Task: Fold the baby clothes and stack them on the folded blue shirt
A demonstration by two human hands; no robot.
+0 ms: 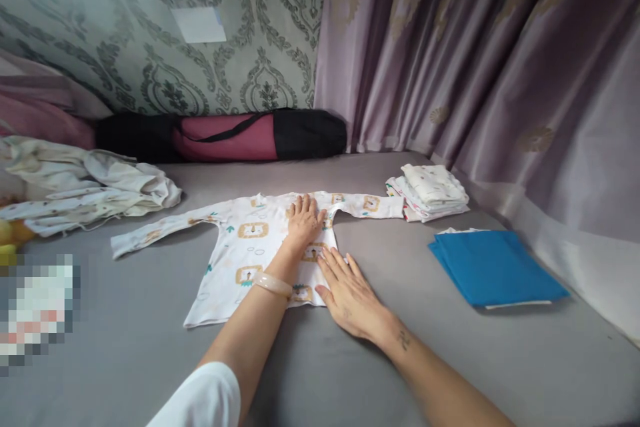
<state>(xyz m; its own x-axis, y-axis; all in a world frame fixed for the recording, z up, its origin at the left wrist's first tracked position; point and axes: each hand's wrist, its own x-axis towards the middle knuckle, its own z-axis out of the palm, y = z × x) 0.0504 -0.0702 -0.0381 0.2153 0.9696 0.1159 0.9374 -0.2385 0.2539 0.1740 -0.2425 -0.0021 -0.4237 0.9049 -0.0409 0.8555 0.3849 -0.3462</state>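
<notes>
A small white long-sleeved shirt (270,247) with yellow lion prints lies spread flat on the grey sheet, its sleeves stretched out to both sides. My left hand (304,221) rests open on the upper part of the shirt, near the right shoulder. Lower down, my right hand (347,290) lies flat across the shirt's right side edge, fingers extended, partly on the cloth and partly on the sheet. The right sleeve's cuff reaches a stack of folded white clothes (434,190).
Folded blue cloth (500,270) lies at the right. Crumpled pale clothes (100,180) are heaped at the left, near a blurred-out item (37,310). A long black and maroon bag (225,137) lies along the wall; purple curtains (450,47) hang at the right.
</notes>
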